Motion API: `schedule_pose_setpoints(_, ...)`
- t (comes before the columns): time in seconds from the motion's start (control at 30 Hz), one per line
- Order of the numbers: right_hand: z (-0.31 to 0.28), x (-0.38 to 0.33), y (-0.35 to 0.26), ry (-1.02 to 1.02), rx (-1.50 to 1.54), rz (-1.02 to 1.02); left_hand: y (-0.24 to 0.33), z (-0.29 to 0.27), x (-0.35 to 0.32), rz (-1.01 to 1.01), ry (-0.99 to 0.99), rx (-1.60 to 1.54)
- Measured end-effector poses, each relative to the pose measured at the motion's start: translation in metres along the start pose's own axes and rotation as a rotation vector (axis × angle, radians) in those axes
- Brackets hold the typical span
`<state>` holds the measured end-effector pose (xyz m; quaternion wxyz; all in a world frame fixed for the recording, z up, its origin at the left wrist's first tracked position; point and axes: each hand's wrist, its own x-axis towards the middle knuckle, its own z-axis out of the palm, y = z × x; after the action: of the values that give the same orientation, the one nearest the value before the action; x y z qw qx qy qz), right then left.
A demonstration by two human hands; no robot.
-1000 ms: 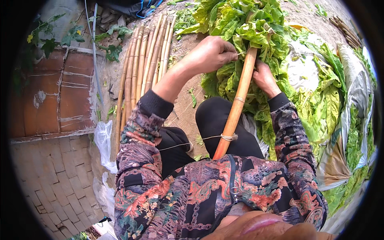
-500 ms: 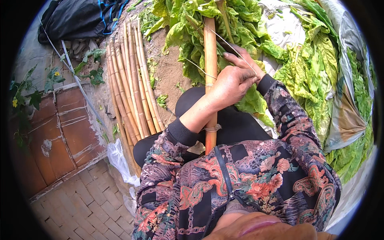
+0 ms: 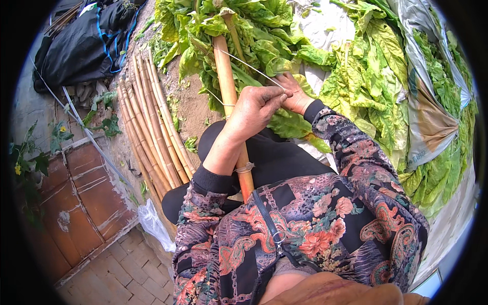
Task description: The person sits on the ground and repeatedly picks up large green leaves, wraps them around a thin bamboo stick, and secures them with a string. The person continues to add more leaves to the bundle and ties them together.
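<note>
the left hand (image 3: 255,111) pinches a taut string (image 3: 252,68) from the bamboo pole (image 3: 225,73), whose far end lies among leaves (image 3: 269,20); whether the partly hidden right hand (image 3: 296,95) grips anything, i cannot tell. too hard a pull could snap the string.

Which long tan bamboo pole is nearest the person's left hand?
The orange-tan bamboo pole passing beneath the left hand, ringed by pale string; the other poles lie grouped on the ground, further left.

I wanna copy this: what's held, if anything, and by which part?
The left hand pinches the string away from the bamboo pole; for the right hand, I can't tell.
</note>
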<state>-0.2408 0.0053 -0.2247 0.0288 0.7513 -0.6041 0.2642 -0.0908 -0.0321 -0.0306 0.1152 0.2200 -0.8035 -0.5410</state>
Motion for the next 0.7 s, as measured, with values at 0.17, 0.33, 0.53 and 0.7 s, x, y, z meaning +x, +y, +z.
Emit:
schedule_pose_setpoints(0.17,0.011,-0.016,-0.024,-0.370,0.269,0.264,0.004,0.002,0.000,-0.041,-0.016,-0.040)
schedule_pose_setpoints(0.33,-0.011,-0.024,-0.045,-0.133,0.387,0.129,-0.011,0.005,0.002,0.116,0.032,-0.048)
schedule_pose_setpoints(0.53,0.024,-0.029,-0.025,-0.085,-0.053,0.068,-0.002,0.001,-0.001,-0.021,0.004,-0.151)
schedule_pose_setpoints(0.7,0.043,-0.027,-0.006,-0.281,0.582,0.660,0.003,-0.002,-0.002,-0.096,-0.034,-0.170)
